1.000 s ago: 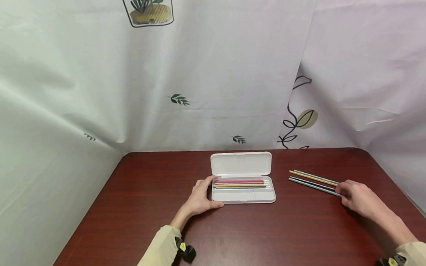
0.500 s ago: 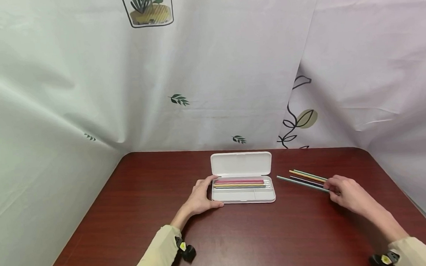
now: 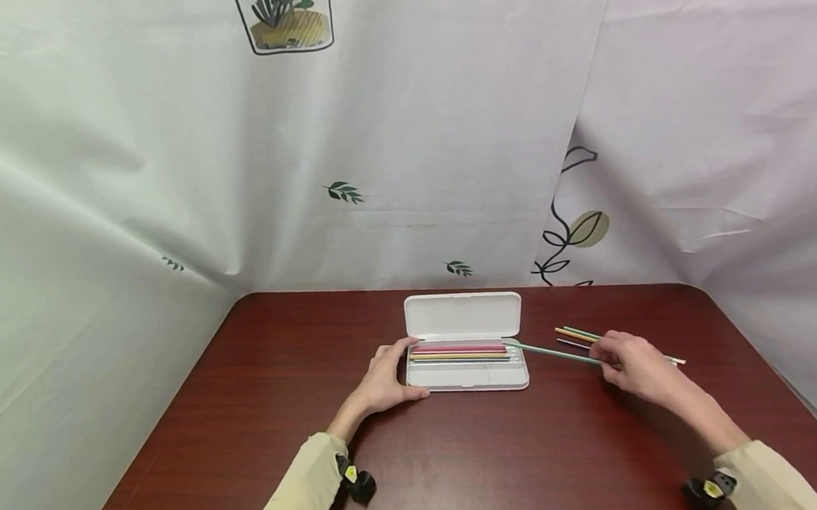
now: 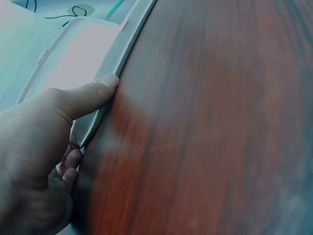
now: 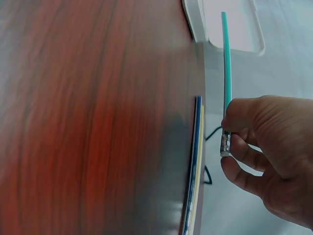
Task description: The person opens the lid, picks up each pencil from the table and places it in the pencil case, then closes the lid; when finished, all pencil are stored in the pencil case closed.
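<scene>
A white pencil case (image 3: 509, 373) lies with its lid (image 3: 463, 315) raised; pink, yellow and dark pencils (image 3: 458, 356) lie in its rear compartment. My left hand (image 3: 380, 382) grips the case's left end, thumb (image 4: 100, 90) on the front edge and fingers toward the back. My right hand (image 3: 637, 367) pinches a green pencil (image 5: 227, 68) near its metal-banded end, which shows in the right wrist view. The pencil is raised off the table, its far tip overlapping the case's right end in the head view.
Beneath and behind the right hand lie loose pencils, including a yellow one (image 3: 572, 334) and a dark blue one (image 5: 193, 161). The dark red wooden table (image 3: 508, 461) meets a hanging white printed cloth (image 3: 407, 231) at its back and sides.
My right hand has moved left with the green pencil, lifting it away from the loose ones and bringing its tip to the case. The left hand and case stay put.
</scene>
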Demonstrator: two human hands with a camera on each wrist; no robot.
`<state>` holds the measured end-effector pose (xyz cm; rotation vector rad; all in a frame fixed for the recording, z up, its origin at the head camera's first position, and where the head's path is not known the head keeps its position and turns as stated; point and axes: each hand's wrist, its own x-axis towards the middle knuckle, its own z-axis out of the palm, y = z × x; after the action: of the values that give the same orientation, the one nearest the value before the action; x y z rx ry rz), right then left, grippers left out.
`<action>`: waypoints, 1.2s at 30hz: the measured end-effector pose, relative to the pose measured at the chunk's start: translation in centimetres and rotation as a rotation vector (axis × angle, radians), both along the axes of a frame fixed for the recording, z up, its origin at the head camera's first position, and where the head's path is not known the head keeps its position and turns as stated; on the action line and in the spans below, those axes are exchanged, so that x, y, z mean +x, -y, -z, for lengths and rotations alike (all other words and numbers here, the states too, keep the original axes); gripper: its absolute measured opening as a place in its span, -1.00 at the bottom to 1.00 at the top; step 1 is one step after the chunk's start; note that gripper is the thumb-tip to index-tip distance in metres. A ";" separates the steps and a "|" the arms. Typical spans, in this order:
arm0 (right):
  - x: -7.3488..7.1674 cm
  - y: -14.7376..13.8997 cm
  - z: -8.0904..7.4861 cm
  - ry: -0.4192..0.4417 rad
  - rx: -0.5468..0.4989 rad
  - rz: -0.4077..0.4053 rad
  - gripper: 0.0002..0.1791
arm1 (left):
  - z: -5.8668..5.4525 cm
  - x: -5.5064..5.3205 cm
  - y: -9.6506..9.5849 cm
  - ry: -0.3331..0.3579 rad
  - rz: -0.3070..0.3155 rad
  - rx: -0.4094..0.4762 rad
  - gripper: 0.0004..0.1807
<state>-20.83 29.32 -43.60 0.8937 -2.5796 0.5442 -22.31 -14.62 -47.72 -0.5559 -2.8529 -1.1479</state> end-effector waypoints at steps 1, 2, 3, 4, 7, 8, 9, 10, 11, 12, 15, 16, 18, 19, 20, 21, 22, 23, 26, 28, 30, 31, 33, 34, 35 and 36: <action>-0.1 0.3 -0.1 0.002 -0.002 -0.008 -0.65 | 0.0 0.0 0.0 -0.001 -0.001 0.001 -0.02; -0.2 0.6 -0.1 0.005 -0.003 -0.016 -0.65 | 0.0 0.0 0.0 0.002 0.000 0.003 -0.02; -0.3 0.9 -0.1 0.010 -0.004 -0.023 -0.66 | 0.0 0.0 0.0 0.004 0.000 0.006 -0.01; -0.4 1.2 -0.2 0.013 -0.003 -0.032 -0.66 | 0.0 0.0 0.0 0.004 -0.001 0.008 -0.01; -0.7 2.1 -0.3 0.037 0.006 -0.047 -0.68 | -0.1 0.0 0.0 0.002 -0.001 0.017 -0.01; -0.7 2.4 -0.3 0.047 0.012 -0.049 -0.69 | -0.1 0.0 0.0 0.000 0.000 0.017 -0.01; -0.9 2.7 -0.3 0.056 0.018 -0.051 -0.70 | -0.1 0.0 0.0 -0.002 0.000 0.018 -0.01; -1.0 3.1 -0.4 0.064 0.022 -0.054 -0.70 | 0.0 0.0 0.0 -0.005 -0.001 0.017 -0.01; -1.0 3.4 -0.4 0.072 0.024 -0.057 -0.71 | 0.0 0.0 0.0 -0.006 -0.001 0.016 -0.01; -1.1 3.7 -0.4 0.073 0.027 -0.062 -0.71 | 0.0 0.0 0.1 -0.006 -0.001 0.014 -0.01; -1.4 4.7 -0.5 0.072 0.027 -0.078 -0.72 | 0.0 0.0 0.1 0.000 -0.001 0.016 -0.01; -1.5 5.0 -0.5 0.069 0.027 -0.083 -0.73 | 0.0 0.0 0.1 -0.001 -0.001 0.015 -0.01; -1.7 5.6 -0.5 0.058 0.032 -0.091 -0.73 | 0.0 0.1 0.1 -0.001 0.001 0.015 -0.01; -1.8 5.8 -0.6 0.060 0.034 -0.093 -0.73 | 0.0 0.1 0.1 -0.001 0.002 0.015 -0.01; -1.9 6.1 -0.6 0.058 0.038 -0.096 -0.73 | 0.0 0.1 0.1 -0.003 0.003 0.014 -0.01; -2.0 6.4 -0.6 0.058 0.041 -0.098 -0.74 | 0.0 0.1 0.1 -0.004 0.004 0.015 -0.01; -2.1 6.6 -0.6 0.059 0.045 -0.100 -0.74 | 0.0 0.1 0.1 -0.004 0.006 0.014 -0.01; -2.2 6.8 -0.7 0.062 0.046 -0.102 -0.75 | 0.0 0.1 0.1 -0.004 0.007 0.014 -0.01; -2.4 7.5 -0.8 0.068 0.048 -0.111 -0.76 | 0.0 0.1 0.0 -0.003 0.008 0.016 -0.01; -2.5 7.9 -0.9 0.073 0.046 -0.122 -0.77 | -0.1 0.0 0.0 -0.002 0.006 0.017 -0.01; -2.6 8.4 -1.0 0.082 0.047 -0.130 -0.78 | 0.0 0.0 0.1 -0.002 0.004 0.018 -0.01; -2.7 8.6 -1.0 0.086 0.050 -0.134 -0.77 | 0.0 0.0 0.1 -0.003 0.004 0.019 -0.01; -2.8 9.0 -1.0 0.100 0.051 -0.140 -0.77 | -0.1 0.1 0.0 0.000 0.004 0.022 -0.01; -2.9 9.2 -1.0 0.102 0.050 -0.145 -0.77 | 0.0 0.1 0.0 0.000 0.004 0.021 -0.01; -2.9 9.4 -1.0 0.104 0.051 -0.149 -0.77 | 0.0 0.1 0.0 0.001 0.004 0.022 -0.01; -3.0 9.6 -1.0 0.100 0.051 -0.156 -0.77 | 0.0 0.1 0.0 0.001 0.004 0.022 -0.01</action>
<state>-23.87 19.77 -42.63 1.1186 -2.6381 0.5819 -22.23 -14.64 -47.72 -0.5610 -2.8375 -1.1793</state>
